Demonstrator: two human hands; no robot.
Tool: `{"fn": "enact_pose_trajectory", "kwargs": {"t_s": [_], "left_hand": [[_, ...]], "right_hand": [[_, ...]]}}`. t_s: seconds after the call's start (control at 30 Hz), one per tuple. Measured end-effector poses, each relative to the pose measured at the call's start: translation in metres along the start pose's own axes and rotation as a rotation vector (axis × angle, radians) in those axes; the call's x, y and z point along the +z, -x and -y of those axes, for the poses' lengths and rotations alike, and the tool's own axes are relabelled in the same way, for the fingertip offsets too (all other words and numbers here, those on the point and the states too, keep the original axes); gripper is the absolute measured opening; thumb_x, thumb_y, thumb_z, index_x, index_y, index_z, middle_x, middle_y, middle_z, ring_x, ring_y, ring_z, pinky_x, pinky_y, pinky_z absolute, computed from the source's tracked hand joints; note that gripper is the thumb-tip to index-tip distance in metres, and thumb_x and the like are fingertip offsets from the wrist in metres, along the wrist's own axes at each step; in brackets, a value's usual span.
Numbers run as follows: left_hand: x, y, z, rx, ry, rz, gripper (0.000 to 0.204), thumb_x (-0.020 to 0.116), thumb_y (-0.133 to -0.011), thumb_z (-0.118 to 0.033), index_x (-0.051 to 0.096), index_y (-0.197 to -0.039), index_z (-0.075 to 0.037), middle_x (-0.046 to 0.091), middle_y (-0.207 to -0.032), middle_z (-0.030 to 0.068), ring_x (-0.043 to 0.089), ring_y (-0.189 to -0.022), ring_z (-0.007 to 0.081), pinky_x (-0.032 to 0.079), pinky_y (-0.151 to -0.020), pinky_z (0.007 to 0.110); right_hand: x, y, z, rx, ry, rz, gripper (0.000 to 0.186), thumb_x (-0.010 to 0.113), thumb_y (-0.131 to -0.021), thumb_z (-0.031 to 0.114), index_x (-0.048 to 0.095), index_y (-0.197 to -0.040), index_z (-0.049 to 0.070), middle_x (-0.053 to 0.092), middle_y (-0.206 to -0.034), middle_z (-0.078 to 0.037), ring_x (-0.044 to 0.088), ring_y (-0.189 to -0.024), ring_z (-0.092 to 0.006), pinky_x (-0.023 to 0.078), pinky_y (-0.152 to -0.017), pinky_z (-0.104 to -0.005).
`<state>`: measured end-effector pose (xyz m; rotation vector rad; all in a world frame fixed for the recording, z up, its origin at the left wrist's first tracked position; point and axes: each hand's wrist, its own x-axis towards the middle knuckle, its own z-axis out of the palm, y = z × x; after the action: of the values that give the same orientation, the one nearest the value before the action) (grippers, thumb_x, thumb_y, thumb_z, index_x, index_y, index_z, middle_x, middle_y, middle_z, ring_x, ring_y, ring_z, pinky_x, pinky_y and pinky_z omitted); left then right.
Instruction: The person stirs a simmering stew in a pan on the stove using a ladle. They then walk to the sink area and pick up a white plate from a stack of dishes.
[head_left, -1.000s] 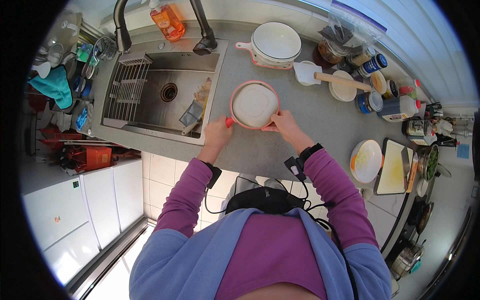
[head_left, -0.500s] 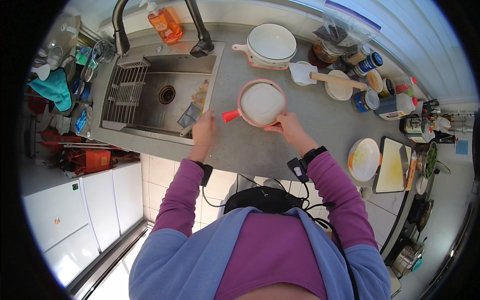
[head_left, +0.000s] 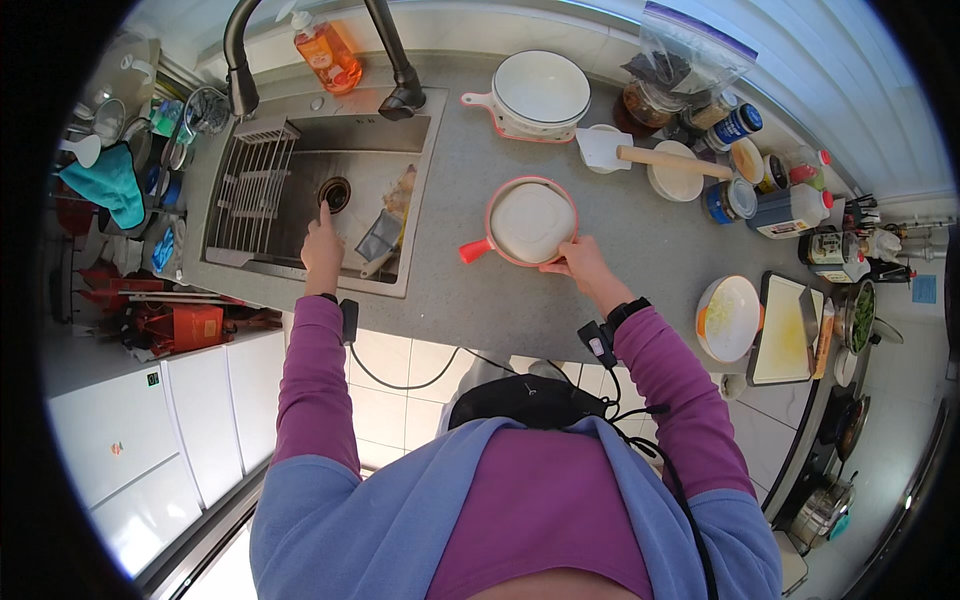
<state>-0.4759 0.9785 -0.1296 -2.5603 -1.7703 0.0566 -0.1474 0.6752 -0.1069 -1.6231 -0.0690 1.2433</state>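
Observation:
My right hand (head_left: 578, 268) grips the near right rim of a small red-rimmed pan (head_left: 481, 249) with a short red handle pointing left. A smooth, pale rounded mass (head_left: 534, 222) that looks like dough fills the pan. Over the sink (head_left: 345, 170), my left hand (head_left: 322, 244) has its index finger stretched out near the round drain (head_left: 334, 195). Nothing shows in that hand; its other fingers look bent. Right of it in the sink lie a grey flat piece (head_left: 380, 237) and some food scraps (head_left: 402, 188).
Behind the pan stands a white pot (head_left: 541, 88) on the counter. A rolling pin (head_left: 675, 162) and white scraper (head_left: 602, 150) rest over bowls. Jars and bottles line the back right. Further right are a white bowl (head_left: 728, 318), cutting board (head_left: 780, 345) and knife (head_left: 808, 325). A dark faucet (head_left: 404, 95) arches over the sink.
My left hand has moved left from the sink's right edge to over the basin, its index finger now extended. The pan has shifted slightly toward me and right, still in my right hand.

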Motion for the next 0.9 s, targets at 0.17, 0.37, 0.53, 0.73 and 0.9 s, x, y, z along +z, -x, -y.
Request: {"fn": "enact_pose_trajectory", "kwargs": {"t_s": [0.17, 0.37, 0.53, 0.73, 0.9], "left_hand": [[-0.002, -0.009, -0.010, 0.121, -0.097, 0.110, 0.030, 0.068, -0.081, -0.021, 0.061, -0.107, -0.007, 0.060, -0.113, 0.0104, 0.057, -0.111, 0.0295, 0.051, -0.084, 0.043], [-0.003, -0.004, -0.028, 0.168, -0.192, 0.002, 0.033, 0.068, -0.080, -0.019, 0.061, -0.111, -0.010, 0.059, -0.116, 0.0058, 0.056, -0.110, 0.0253, 0.047, -0.089, 0.045], [-0.010, -0.014, -0.030, 0.158, -0.157, 0.183, 0.030, 0.061, -0.082, -0.011, 0.061, -0.112, -0.010, 0.056, -0.124, 0.0085, 0.053, -0.115, 0.0272, 0.046, -0.092, 0.047], [0.006, -0.012, -0.031, 0.174, -0.196, -0.101, 0.026, 0.060, -0.085, -0.018, 0.065, -0.110, -0.015, 0.067, -0.109, 0.0050, 0.059, -0.110, 0.0244, 0.040, -0.100, 0.047], [0.002, -0.024, -0.034, 0.140, -0.163, 0.291, 0.034, 0.059, -0.085, -0.013, 0.058, -0.118, -0.012, 0.069, -0.096, 0.0096, 0.064, -0.096, 0.0310, 0.043, -0.096, 0.052]], "right_hand": [[-0.002, -0.003, -0.005, 0.019, 0.001, -0.008, 0.034, 0.048, -0.085, -0.001, 0.052, -0.112, -0.020, 0.063, -0.102, -0.027, 0.069, -0.083, -0.0362, 0.063, -0.072, -0.0366], [0.000, -0.005, -0.008, 0.026, 0.024, -0.017, 0.032, 0.048, -0.085, -0.001, 0.053, -0.111, -0.019, 0.063, -0.101, -0.026, 0.069, -0.083, -0.0357, 0.063, -0.072, -0.0369], [0.001, -0.006, -0.010, 0.028, 0.011, -0.013, 0.031, 0.048, -0.086, -0.001, 0.053, -0.111, -0.019, 0.063, -0.101, -0.026, 0.069, -0.082, -0.0348, 0.063, -0.073, -0.0370], [0.001, -0.006, -0.007, 0.039, 0.018, 0.007, 0.031, 0.048, -0.086, 0.000, 0.053, -0.112, -0.018, 0.062, -0.102, -0.025, 0.069, -0.084, -0.0335, 0.063, -0.075, -0.0368], [-0.001, -0.003, -0.004, 0.076, -0.029, 0.063, 0.035, 0.049, -0.087, 0.002, 0.050, -0.116, -0.016, 0.060, -0.107, -0.025, 0.067, -0.091, -0.0328, 0.062, -0.078, -0.0382]]}}
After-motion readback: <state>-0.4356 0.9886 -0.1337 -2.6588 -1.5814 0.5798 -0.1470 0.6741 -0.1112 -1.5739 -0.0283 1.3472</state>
